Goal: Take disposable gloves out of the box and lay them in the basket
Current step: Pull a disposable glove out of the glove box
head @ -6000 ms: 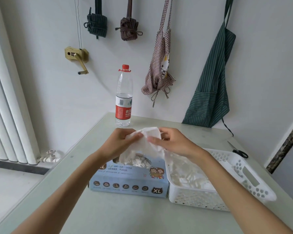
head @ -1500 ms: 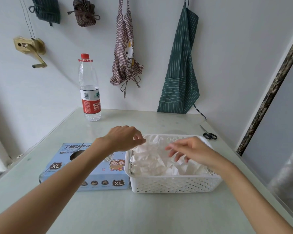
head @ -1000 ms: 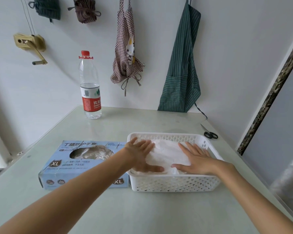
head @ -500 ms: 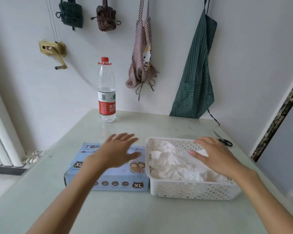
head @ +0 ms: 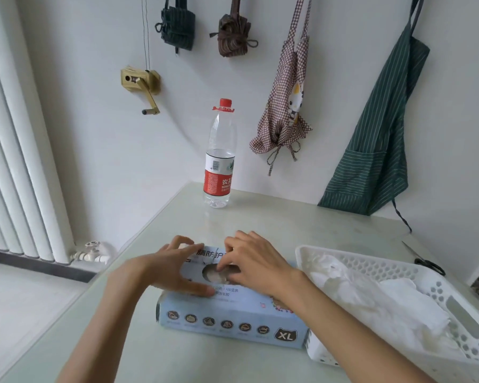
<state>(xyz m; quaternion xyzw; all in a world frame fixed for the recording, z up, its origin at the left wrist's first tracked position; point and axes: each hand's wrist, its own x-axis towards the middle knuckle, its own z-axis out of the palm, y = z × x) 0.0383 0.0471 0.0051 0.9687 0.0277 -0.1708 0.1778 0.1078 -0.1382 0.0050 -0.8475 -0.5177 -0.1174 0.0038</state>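
Observation:
A light-blue glove box marked XL lies flat on the table, its oval opening facing up. My left hand rests on the box top to the left of the opening, fingers spread and thumb pressing near the front edge. My right hand reaches in from the right, and its curled fingertips pinch the pale gloves showing in the opening. Directly to the right of the box stands a white perforated basket, holding a loose heap of white gloves.
A water bottle with a red cap stands at the back of the table by the wall. Black scissors lie behind the basket. Aprons hang on the wall, and a white radiator is at the left.
Both hands left the basket, where they pressed the gloves flat, and moved left onto the box. My right hand now has its fingertips in the opening. The view has swung left.

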